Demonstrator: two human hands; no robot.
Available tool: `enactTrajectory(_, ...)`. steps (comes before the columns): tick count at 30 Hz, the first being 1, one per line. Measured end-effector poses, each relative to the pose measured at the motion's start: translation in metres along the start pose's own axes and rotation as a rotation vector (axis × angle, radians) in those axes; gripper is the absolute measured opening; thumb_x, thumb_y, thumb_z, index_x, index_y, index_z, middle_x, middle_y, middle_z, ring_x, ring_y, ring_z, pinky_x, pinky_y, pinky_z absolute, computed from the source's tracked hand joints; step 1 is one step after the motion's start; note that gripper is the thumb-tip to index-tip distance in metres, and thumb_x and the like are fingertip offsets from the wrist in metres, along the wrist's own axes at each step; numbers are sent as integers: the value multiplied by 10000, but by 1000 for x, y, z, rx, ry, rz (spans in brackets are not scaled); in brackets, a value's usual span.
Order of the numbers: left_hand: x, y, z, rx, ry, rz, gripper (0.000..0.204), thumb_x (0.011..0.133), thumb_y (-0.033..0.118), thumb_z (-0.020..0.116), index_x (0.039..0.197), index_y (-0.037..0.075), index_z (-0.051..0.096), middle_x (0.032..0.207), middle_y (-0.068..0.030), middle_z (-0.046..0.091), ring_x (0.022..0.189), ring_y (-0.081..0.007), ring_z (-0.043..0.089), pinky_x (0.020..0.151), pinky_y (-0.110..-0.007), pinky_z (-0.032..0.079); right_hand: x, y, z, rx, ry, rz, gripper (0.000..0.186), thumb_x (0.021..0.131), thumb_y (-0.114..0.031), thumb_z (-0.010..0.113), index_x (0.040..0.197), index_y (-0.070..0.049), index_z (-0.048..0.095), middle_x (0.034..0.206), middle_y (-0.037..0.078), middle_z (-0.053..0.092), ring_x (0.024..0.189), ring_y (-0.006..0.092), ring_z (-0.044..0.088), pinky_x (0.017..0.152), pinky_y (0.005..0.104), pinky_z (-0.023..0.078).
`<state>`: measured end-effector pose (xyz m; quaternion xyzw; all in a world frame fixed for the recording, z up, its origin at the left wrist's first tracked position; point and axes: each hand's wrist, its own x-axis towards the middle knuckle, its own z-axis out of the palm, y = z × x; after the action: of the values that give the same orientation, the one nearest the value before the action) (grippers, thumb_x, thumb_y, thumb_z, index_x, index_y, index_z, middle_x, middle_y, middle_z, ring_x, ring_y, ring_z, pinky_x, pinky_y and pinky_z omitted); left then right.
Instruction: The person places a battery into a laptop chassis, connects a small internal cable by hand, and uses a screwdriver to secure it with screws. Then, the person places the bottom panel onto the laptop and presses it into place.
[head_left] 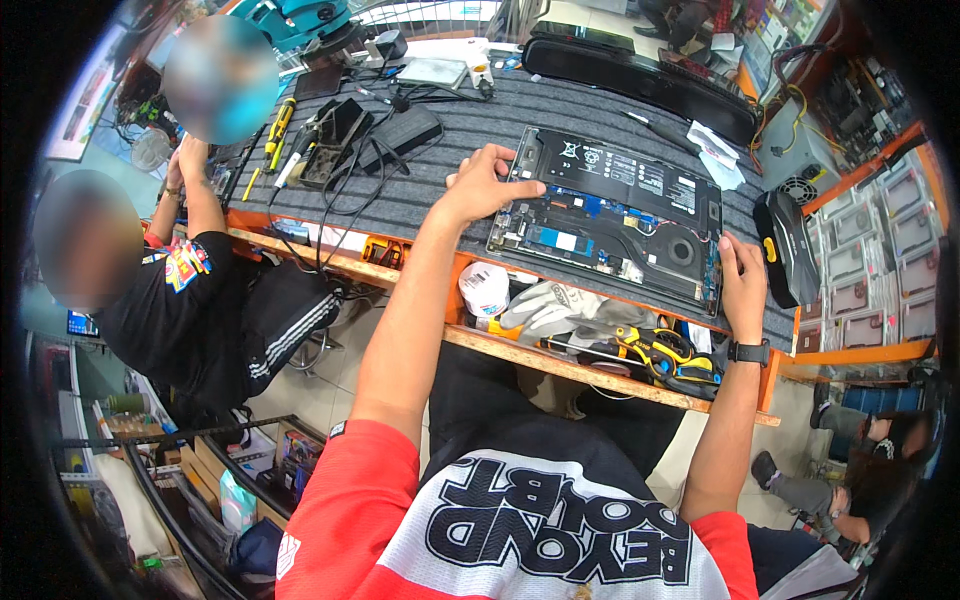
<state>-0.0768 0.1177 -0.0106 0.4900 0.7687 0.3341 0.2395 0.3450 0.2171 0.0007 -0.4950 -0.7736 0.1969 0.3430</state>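
An open-backed laptop [608,262] lies on the grey ribbed bench mat, its inside facing up. A black battery [620,178] fills its far half; the near half shows blue circuit boards, a heat pipe and a round fan [682,250]. My left hand [482,187] grips the laptop's left side, thumb lying over the inside near the battery's corner and fingers beyond the edge. At the right edge, my right hand [742,285] holds the casing between thumb and fingers, with some fingertips hidden. A black watch band [748,352] circles my right wrist.
An open drawer below holds grey gloves [555,308] and yellow-black pliers [655,348]. Left lie a yellow screwdriver [281,128], cables and a black box [402,136]. A long black device [640,85] lies behind; a black case [785,248] sits right. A co-worker [185,290] sits left.
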Motion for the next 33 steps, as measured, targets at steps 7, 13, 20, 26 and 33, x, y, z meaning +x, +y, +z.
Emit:
enactTrajectory(7,-8,7,4,55,59,-23,943,568,612,933,1331,145,633,1199,-68,673,1252,-297,540,1081,-486,336,1,35,7,32,-28,-114,365,1071,-280,600,1232,26,714,1088,143,670,995,240,622,921,331,474)
enactTrajectory(13,-15,7,10,18,110,28,829,723,686,798,1325,134,659,1171,-71,639,1208,-277,521,1035,-445,336,4,47,5,-7,-35,-145,450,1087,-335,576,1225,83,671,1056,127,624,992,231,590,926,328,445)
enactTrajectory(20,-17,-7,18,-35,187,103,639,800,539,752,1258,97,708,1137,-85,625,1179,-287,509,1017,-429,304,10,48,7,190,-105,-53,466,1101,-324,546,1186,128,624,960,56,520,912,161,500,872,288,404)
enactTrajectory(26,-21,0,24,-23,195,120,550,795,455,736,1219,105,744,1152,-133,671,1185,-344,568,1040,-489,382,1,53,-10,280,-146,-81,379,1111,-244,508,1177,93,670,1019,61,579,990,142,546,920,258,410)
enactTrajectory(33,-67,-30,-19,-197,295,473,411,833,11,602,1232,51,690,1142,-129,586,1080,-260,586,975,-385,486,6,-29,-3,-32,-23,-252,257,1013,-153,630,1191,8,720,1046,129,643,1012,262,621,926,326,471)
